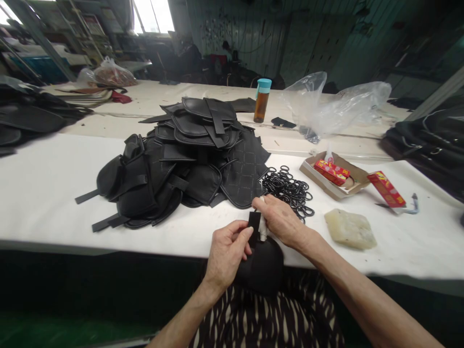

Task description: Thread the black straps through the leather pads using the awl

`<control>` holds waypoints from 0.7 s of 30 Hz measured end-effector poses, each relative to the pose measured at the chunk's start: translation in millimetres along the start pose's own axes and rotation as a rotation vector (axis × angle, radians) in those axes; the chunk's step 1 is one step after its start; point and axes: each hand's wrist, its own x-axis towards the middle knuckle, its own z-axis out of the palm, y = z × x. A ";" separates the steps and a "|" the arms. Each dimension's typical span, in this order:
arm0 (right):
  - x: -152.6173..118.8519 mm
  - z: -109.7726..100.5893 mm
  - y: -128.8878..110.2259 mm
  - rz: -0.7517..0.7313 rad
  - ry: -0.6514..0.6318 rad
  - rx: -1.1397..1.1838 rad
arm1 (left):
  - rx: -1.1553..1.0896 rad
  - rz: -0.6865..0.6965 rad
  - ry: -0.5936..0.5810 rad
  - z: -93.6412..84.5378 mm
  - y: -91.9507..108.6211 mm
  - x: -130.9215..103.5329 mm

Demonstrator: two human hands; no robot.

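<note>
My left hand (pixel 226 249) pinches a short black strap (pixel 254 224) at the table's front edge, thumb and fingers closed on it. The strap is joined to a rounded black padded piece (pixel 266 266) that hangs over the edge onto my lap. My right hand (pixel 281 217) is closed beside the strap's upper end, around a small whitish thing (pixel 263 227) whose kind I cannot make out. Its fingertips are partly hidden. Just behind my right hand lies a heap of black D-shaped rings (pixel 284 186). A large pile of black padded pieces with straps (pixel 203 145) stands ahead to the left.
On the right are a cardboard tray (pixel 326 191) holding a red box (pixel 331 172), another red box (pixel 386 189), and a yellowish block (pixel 350 229). Farther back stand a bottle with a blue lid (pixel 261 100) and clear plastic bags (pixel 337 108). More black pieces (pixel 32 118) lie far left.
</note>
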 end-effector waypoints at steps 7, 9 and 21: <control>3.2 -0.8 7.4 0.083 0.015 0.280 | -0.012 -0.013 -0.014 0.2 0.6 0.6; -3.5 1.4 9.5 0.186 0.084 0.437 | -0.007 -0.018 -0.007 0.7 0.4 1.4; -31.0 3.9 -23.7 0.439 0.551 0.800 | 0.109 -0.024 -0.105 1.5 -3.3 10.3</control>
